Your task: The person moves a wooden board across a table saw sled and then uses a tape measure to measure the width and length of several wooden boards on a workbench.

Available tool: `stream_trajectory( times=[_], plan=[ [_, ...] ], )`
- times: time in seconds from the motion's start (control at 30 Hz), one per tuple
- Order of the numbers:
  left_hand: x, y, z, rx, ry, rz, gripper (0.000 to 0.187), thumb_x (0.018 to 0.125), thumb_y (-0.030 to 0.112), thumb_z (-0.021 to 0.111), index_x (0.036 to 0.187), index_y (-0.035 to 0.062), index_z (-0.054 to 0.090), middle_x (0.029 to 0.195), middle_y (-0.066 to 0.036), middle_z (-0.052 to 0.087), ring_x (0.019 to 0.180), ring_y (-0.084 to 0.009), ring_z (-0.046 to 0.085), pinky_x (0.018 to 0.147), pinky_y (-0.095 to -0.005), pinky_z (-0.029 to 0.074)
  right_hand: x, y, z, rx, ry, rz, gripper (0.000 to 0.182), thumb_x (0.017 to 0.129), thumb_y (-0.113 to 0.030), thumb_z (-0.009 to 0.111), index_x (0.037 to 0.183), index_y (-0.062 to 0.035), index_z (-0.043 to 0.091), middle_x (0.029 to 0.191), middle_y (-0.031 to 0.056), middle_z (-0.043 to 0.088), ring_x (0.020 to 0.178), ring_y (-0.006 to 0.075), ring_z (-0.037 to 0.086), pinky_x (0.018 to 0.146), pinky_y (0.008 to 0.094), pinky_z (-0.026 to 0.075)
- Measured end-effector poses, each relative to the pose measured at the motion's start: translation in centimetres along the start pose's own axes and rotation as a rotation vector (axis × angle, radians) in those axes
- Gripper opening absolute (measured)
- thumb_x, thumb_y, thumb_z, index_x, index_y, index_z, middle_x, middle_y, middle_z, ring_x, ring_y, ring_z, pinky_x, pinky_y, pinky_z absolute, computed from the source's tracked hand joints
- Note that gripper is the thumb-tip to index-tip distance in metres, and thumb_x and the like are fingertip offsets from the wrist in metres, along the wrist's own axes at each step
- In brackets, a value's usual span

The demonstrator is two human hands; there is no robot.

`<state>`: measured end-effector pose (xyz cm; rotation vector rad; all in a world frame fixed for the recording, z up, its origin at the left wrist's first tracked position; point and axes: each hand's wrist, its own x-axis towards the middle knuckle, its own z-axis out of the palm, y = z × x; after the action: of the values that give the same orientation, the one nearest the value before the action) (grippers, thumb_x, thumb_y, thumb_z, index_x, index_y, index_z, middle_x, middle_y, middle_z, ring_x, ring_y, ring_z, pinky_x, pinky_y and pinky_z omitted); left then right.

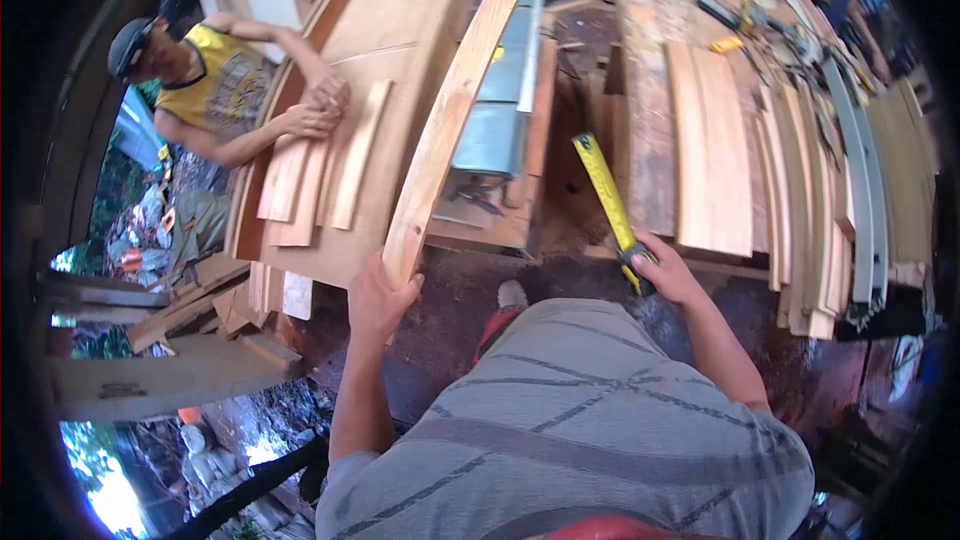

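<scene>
Left hand (378,302) grips the near end of a long curved wooden plank (455,105) at frame centre; it looks stiff, fairly heavy. Right hand (665,270) clasps a yellow tape measure (610,202).

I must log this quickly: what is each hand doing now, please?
Left hand: closed on the near end of the curved plank.
Right hand: closed on the tape measure, its yellow blade extended.

A big brown wooden desk (400,40) fills the middle. Right of it, thin curved wooden slats (800,190) lie in a row. Left of it, bright daylight (100,490) shines on grey rocks (200,440).
</scene>
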<state>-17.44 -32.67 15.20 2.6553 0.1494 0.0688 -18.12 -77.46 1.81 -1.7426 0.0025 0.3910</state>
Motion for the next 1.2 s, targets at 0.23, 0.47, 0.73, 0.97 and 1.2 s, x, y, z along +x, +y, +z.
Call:
stream_trajectory(
  times=[0.23, 0.47, 0.73, 0.97, 1.2],
  plan=[
    [-4.7, 12.2, 13.4, -0.163, -0.240, 0.010, 0.052, 0.074, 0.033, 0.083, 0.108, 0.0001, 0.061, 0.095, -0.023, 0.070, 0.091, -0.0380, 0.069, 0.079, -0.0437, 0.053, -6.2, 3.6, -7.3, 0.030, 0.100, 0.030, 0.055, 0.091, -0.026, 0.067, 0.138, -0.0015, 0.051, 0.127, 0.0120, 0.062, 0.117, 0.0183, 0.057, 0.101, 0.0342, 0.044],
    [-5.9, 15.5, 24.2, -0.162, -0.359, -0.015, 0.056, 0.072, 0.040, 0.085, 0.102, -0.0012, 0.060, 0.098, -0.024, 0.069, 0.094, -0.0393, 0.068, 0.080, -0.0450, 0.053, -11.3, 5.2, -10.8, -0.396, 0.273, 0.178, 0.057, 0.085, -0.038, 0.071, 0.135, -0.0138, 0.057, 0.120, 0.0218, 0.065, 0.114, 0.0342, 0.062, 0.098, 0.0411, 0.048],
    [-7.7, 16.3, 26.9, -0.168, -0.443, -0.017, 0.069, 0.073, 0.039, 0.084, 0.120, 0.0005, 0.051, 0.108, -0.026, 0.067, 0.102, -0.0423, 0.066, 0.087, -0.0471, 0.052, -8.3, 2.6, -9.9, -0.909, 0.040, 0.296, 0.057, 0.088, -0.046, 0.062, 0.138, -0.0217, 0.052, 0.116, 0.0193, 0.064, 0.115, 0.0374, 0.060, 0.098, 0.0488, 0.049],
    [-7.3, 15.9, 27.0, -0.253, -0.477, 0.037, 0.101, 0.076, 0.036, 0.082, 0.155, 0.0129, 0.024, 0.133, -0.024, 0.058, 0.119, -0.0407, 0.059, 0.098, -0.0455, 0.048, -8.2, 1.0, -10.2, -1.028, 0.045, 0.321, 0.055, 0.089, -0.044, 0.061, 0.138, -0.0207, 0.051, 0.120, 0.0192, 0.061, 0.119, 0.0360, 0.057, 0.099, 0.0493, 0.049],
    [-6.6, 15.4, 28.4, -0.327, -0.575, 0.063, 0.092, 0.080, 0.032, 0.078, 0.153, 0.0103, 0.026, 0.135, -0.023, 0.056, 0.123, -0.0381, 0.057, 0.103, -0.0440, 0.045, -8.7, 2.3, -9.5, -1.120, 0.138, 0.266, 0.054, 0.086, -0.041, 0.067, 0.135, -0.0228, 0.052, 0.110, 0.0157, 0.060, 0.111, 0.0344, 0.060, 0.088, 0.0476, 0.055]
  ],
)
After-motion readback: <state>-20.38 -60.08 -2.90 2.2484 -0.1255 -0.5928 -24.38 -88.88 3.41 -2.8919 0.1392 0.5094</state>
